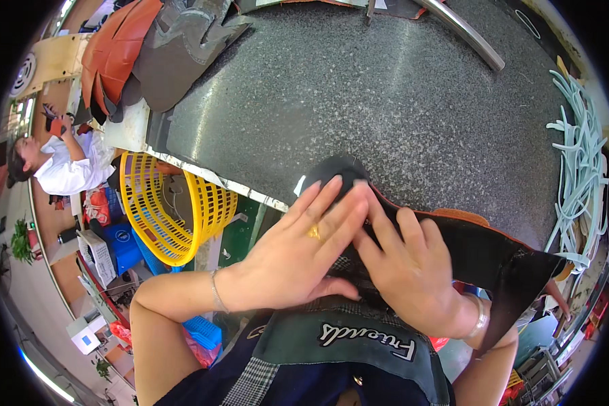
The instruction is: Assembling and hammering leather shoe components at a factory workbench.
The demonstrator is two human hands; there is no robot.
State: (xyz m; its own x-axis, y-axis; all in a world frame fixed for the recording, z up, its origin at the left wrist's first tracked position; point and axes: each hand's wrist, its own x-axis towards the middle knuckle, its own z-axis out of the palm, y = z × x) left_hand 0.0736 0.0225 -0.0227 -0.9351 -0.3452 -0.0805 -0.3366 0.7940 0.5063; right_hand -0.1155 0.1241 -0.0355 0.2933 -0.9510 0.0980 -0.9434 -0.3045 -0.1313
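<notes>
A black leather-like piece (507, 254) with an orange-brown edge lies along the near edge of the dark speckled worktop (413, 122), and part of it hangs over the side. My left hand (311, 237) rests with outstretched fingers on the rounded black end of this piece. Beside it, my right hand (409, 264) has its index finger stretched toward the same end, its other fingers spread and slightly bent over the piece. The fingertips of both hands come close together there. Whatever lies under the palms is hidden.
Brown-red leather pieces (118, 51) and grey-brown ones (183, 61) are stacked at the far left. A metal bar (470, 37) lies at the back. Pale blue strips (578, 169) hang at the right. A yellow basket (159, 210) stands left of the worktop; beyond it a person (71, 162) in white works.
</notes>
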